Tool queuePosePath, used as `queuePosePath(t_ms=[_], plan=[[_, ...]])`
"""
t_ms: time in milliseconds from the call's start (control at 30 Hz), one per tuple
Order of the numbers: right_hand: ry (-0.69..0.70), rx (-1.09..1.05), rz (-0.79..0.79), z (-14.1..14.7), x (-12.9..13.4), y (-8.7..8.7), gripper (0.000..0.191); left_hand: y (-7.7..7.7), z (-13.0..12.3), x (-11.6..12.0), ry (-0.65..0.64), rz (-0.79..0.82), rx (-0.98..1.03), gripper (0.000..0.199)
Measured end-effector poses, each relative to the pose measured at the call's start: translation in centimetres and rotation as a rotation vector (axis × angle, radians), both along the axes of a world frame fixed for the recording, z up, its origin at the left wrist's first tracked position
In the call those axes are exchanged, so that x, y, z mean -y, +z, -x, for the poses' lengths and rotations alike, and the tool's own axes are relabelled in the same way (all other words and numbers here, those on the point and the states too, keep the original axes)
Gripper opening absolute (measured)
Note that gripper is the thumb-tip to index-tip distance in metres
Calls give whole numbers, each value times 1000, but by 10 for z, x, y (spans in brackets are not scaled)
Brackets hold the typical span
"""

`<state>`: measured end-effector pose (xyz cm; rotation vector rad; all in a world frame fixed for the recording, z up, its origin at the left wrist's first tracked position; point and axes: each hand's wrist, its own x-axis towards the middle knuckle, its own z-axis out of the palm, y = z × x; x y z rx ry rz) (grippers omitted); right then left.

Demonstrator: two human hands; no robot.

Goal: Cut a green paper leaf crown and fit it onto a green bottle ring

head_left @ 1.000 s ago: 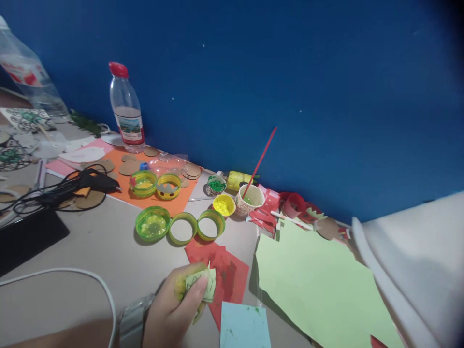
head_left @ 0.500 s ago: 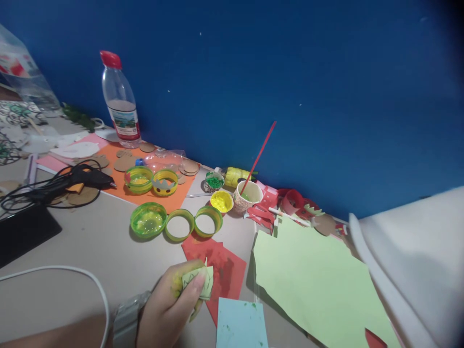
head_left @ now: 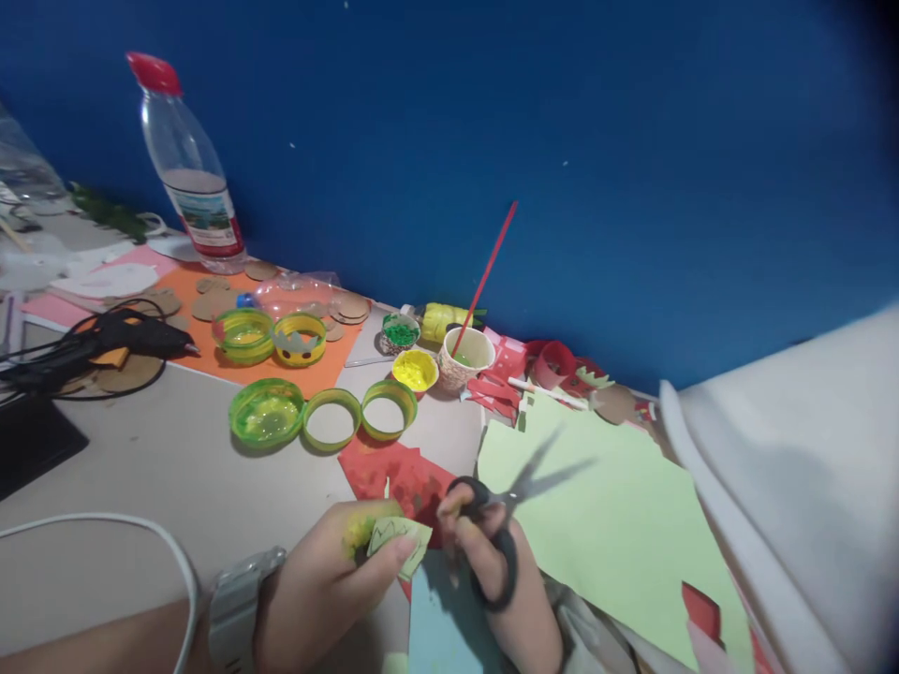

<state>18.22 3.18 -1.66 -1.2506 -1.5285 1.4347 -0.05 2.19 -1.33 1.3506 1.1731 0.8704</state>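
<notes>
Between thumb and fingers, my left hand point(head_left: 337, 571) pinches a small piece of pale green paper point(head_left: 400, 543) with dark zigzag lines drawn on it. Yellow-green paint stains that hand, and a grey watch is on its wrist. My right hand point(head_left: 492, 562) has its fingers in the loops of black-handled scissors point(head_left: 516, 496). The blades are spread and point up and right, apart from the paper piece. Below the hands lie a red paper point(head_left: 386, 468), blotched with paint, and a light blue sheet point(head_left: 442, 618). A large pale green sheet point(head_left: 618, 505) spreads to the right.
Green and yellow rings point(head_left: 331, 418) stand mid-table beside a green dish point(head_left: 265, 415). Behind are a yellow paint cup point(head_left: 415, 373), a green paint cup point(head_left: 400, 333) and a paper cup point(head_left: 465, 359) with a red stick. A glue gun point(head_left: 140, 334) and a bottle point(head_left: 193, 187) are left.
My right hand has come into view holding opened scissors. My left hand still grips the paper piece, now turned slightly. The view has shifted a little, so the table things appear further left and higher.
</notes>
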Motion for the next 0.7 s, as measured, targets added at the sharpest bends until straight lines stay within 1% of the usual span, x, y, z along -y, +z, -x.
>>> queuePosePath(t_ms=[67, 133, 200, 267, 367, 467, 600, 700], plan=[[29, -4, 61, 3, -6, -3, 40, 0, -2, -1, -44, -65, -72, 31], [68, 13, 126, 5, -5, 1, 40, -1, -3, -2, -78, -101, -134, 29], [73, 24, 148, 7, -2, 6, 40, -3, -2, -1, -109, -100, -162, 27], [77, 23, 131, 7, -1, 9, 40, -6, -1, 0, -121, -90, -148, 25], [102, -35, 100, 7, -2, 7, 38, -6, -1, 0, -92, -51, -97, 25], [137, -106, 145, 7, 0, 2, 36, -2, -2, -2, -54, 27, -62, 31], [239, -69, 165, 6, 7, -1, 29, 7, -4, -7, -97, 64, -27, 31], [210, -105, 166, 6, 8, 2, 34, 8, -2, -7, -75, 84, 21, 32]])
